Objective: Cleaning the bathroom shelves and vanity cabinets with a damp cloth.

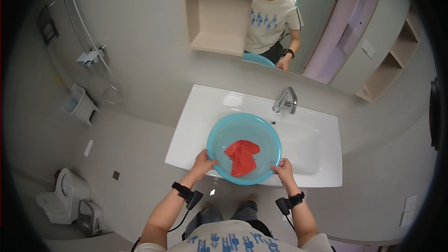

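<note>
Both hands at a washstand, viewed from above; the left hand (pixel 203 164) and the right hand (pixel 283 171) grip opposite sides of the near rim of a round blue basin (pixel 263 133), closed on it with the fingers partly hidden beneath; a red cloth (pixel 243 161) lies bunched inside, on the basin floor, its longer axis running roughly toward and away from the body; the cloth lies inward of both grips, about midway between them, neither hand clearly nearer nor touching it; whether water surrounds it cannot be told with certainty. The basin stands over the left part of the white counter (pixel 186 144), its near rim reaching past the front edge in this view; whether it rests or is slightly raised cannot be told; the sink bowl (pixel 308 151) opens to the right, and the faucet (pixel 285 101) rises just beyond the basin's far right side.
</note>
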`<state>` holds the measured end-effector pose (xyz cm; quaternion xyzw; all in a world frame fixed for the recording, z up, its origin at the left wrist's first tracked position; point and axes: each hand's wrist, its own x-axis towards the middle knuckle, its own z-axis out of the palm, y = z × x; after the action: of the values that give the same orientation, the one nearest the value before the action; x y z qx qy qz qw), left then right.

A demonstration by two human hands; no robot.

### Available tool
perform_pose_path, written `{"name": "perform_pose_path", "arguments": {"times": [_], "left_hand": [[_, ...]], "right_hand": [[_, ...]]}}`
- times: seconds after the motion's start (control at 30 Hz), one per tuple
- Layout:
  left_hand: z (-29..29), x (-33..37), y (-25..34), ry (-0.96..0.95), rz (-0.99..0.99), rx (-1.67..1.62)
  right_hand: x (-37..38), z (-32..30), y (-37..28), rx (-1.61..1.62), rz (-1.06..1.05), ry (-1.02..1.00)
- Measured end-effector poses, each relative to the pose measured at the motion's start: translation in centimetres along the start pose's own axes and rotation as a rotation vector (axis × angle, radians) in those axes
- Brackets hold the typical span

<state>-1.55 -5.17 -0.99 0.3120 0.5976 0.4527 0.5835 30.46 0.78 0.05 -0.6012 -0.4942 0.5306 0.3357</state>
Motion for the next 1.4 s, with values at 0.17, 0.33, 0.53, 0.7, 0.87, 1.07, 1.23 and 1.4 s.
{"name": "perform_pose_path", "arguments": {"times": [0.17, 0.33, 0.53, 0.7, 0.87, 1.07, 1.23, 1.4], "left_hand": [[-6.1, -1.7, -0.2, 0.113, 0.029, 0.004], [-9.5, -1.1, -1.5, 0.153, 0.025, -0.099], [-12.0, -0.2, -2.1, 0.168, 0.005, -0.233], [-11.4, 2.0, -3.2, 0.193, -0.02, -0.258], [-15.3, 2.8, -0.9, 0.134, -0.073, -0.228], [-18.1, 5.4, 1.2, 0.088, -0.162, -0.064], [-19.7, 7.7, 4.9, -0.122, -0.271, 0.232], [-19.5, 11.5, 5.2, 0.124, 0.257, 1.265]], "right_hand": [[1.4, 7.0, 0.9, 0.055, -0.058, -0.081], [3.9, 11.1, 1.5, 0.045, -0.12, -0.144], [6.6, 14.6, 2.6, -0.051, -0.102, -0.175], [8.4, 14.1, 2.3, -0.103, -0.103, -0.223], [7.8, 16.7, -0.5, -0.11, -0.09, -0.217], [7.7, 17.6, -1.6, -0.246, -0.092, -0.251], [6.4, 17.6, -3.6, -0.351, 0.067, -0.298], [6.4, 18.1, -8.1, -1.105, -0.119, -0.262]]}}
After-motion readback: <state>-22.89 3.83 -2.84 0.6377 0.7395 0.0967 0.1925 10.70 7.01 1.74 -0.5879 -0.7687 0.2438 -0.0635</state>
